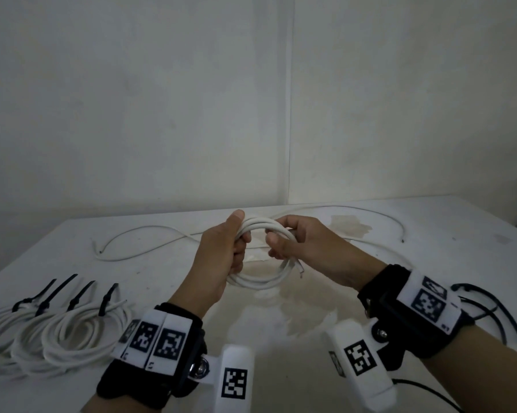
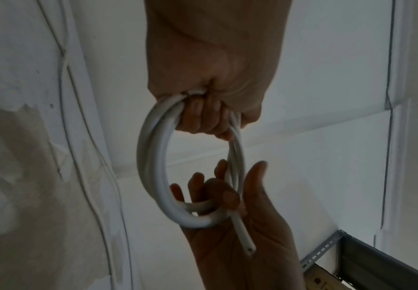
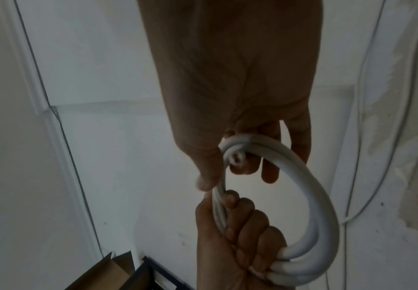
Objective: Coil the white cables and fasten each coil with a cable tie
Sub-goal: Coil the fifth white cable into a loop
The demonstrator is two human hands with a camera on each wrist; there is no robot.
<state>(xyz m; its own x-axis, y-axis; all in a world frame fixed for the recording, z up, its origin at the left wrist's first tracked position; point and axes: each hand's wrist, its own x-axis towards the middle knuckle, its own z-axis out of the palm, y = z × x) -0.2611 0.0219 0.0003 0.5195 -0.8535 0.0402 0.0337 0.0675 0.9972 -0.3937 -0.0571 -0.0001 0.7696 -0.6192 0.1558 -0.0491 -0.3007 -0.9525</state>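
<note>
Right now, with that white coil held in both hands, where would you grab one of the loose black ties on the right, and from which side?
A judgement: take a loose black tie by its long thin strap, from above, with the right hand, which is nearest. The straps lie flat on the table beside that wrist, so a fingertip pinch suits them. The left hand can hold the white coil meanwhile.

White cable coil [image 1: 261,254] at frame centre, several round loops, held upright above the table, cut end [image 1: 301,274] sticking out lower right. Three finished coils [image 1: 51,338] lower left, overlapping in a row, each cinched with a black cable tie [image 1: 72,296]. Uncoiled white cables [image 1: 138,236] trail across mid-frame behind. Loose black ties [image 1: 495,311] at right edge.
</note>
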